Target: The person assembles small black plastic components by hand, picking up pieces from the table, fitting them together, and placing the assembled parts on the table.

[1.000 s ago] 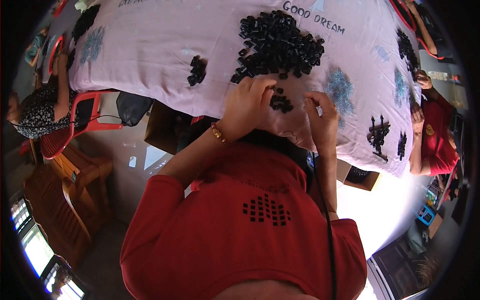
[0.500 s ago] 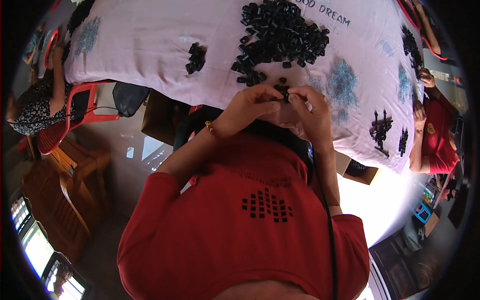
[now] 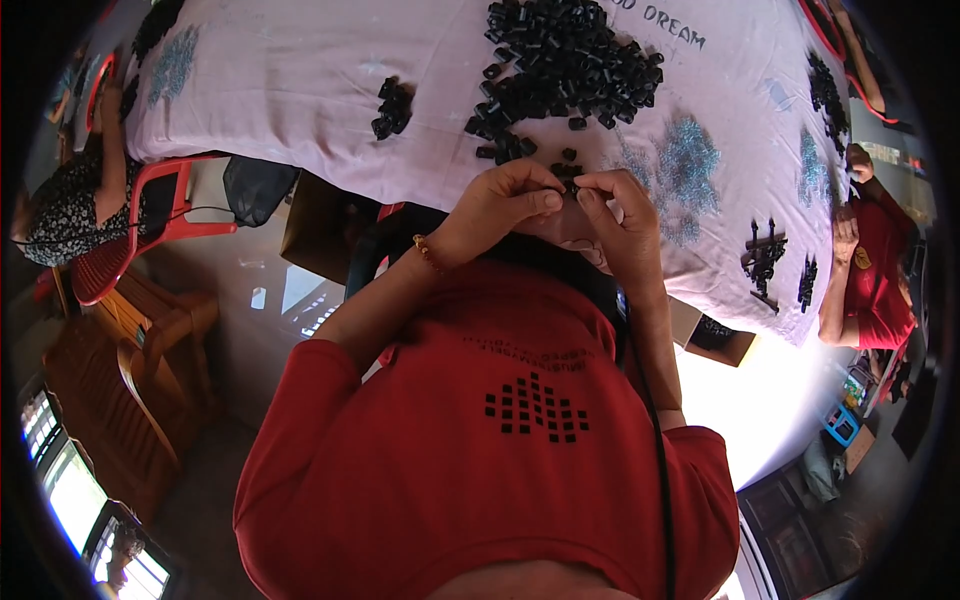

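Both my hands meet over the near edge of a table covered with a pale pink cloth (image 3: 300, 90). My left hand (image 3: 510, 198) has its thumb and fingers drawn together beside a few small black pieces (image 3: 567, 168). Opposite it, my right hand (image 3: 622, 200) is bent in a pinch, its fingertips close to the left ones. What lies between the fingertips is too small and too dark to make out. Just beyond my hands spreads a large heap of small black plastic pieces (image 3: 570, 70), and a smaller cluster of black pieces (image 3: 393, 108) sits to the left.
Black sticks with pieces (image 3: 764, 262) lie on the cloth at the right. A person in a red shirt (image 3: 880, 285) works at the right edge, another in a patterned top (image 3: 75, 210) at the left. A red chair (image 3: 165, 205) and a cardboard box (image 3: 315, 230) stand by the table.
My hands stay together in nearly the same place, with only small finger shifts. The person's hand at the right edge has moved slightly.
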The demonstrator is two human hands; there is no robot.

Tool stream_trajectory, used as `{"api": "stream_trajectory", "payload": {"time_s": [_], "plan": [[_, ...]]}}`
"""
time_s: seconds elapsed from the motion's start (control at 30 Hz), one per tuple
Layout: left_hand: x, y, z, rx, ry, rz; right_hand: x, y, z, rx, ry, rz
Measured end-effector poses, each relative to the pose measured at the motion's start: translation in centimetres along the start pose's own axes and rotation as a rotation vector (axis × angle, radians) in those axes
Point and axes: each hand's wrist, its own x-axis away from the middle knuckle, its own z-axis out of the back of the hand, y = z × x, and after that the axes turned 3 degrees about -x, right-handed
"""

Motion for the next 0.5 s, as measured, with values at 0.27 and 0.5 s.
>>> {"api": "stream_trajectory", "payload": {"time_s": [0.27,0.5], "plan": [[0.09,0.14,0.03,0.025,0.032,0.020,0.23,0.18,-0.10,-0.040,-0.015,-0.044],[0.16,0.70,-0.67,-0.008,0.042,0.015,0.15,0.15,-0.37,-0.051,0.017,-0.003]]}}
